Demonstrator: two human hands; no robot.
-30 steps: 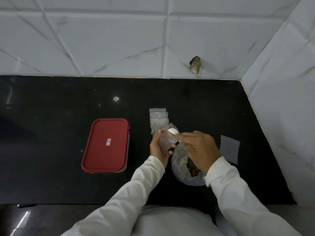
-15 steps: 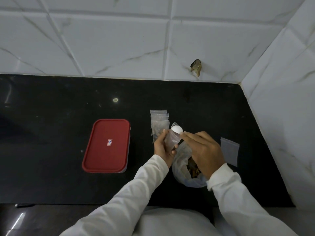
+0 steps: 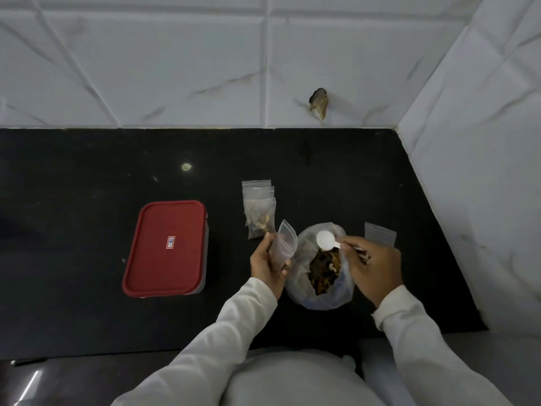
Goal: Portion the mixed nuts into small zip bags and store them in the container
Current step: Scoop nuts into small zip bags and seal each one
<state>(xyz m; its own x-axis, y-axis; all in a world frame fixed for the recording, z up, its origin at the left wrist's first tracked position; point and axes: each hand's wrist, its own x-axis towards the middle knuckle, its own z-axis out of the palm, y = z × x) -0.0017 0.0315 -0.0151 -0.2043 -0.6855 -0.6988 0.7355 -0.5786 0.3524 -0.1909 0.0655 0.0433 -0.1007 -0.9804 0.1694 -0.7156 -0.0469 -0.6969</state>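
On the black counter (image 3: 87, 177), the red-lidded container (image 3: 165, 247) sits closed, well to the left of the left hand (image 3: 268, 265). The open bag of mixed nuts (image 3: 298, 276) stands between both hands. The left hand, palm turned inward, grips an empty zip bag (image 3: 285, 244) upright. Filled zip bags (image 3: 259, 212) lie just beyond it. The right hand (image 3: 373, 268), fingers curled, pinches a white scoop (image 3: 325, 240) over the bag's mouth, with a spare zip bag (image 3: 380, 234) just beyond its knuckles.
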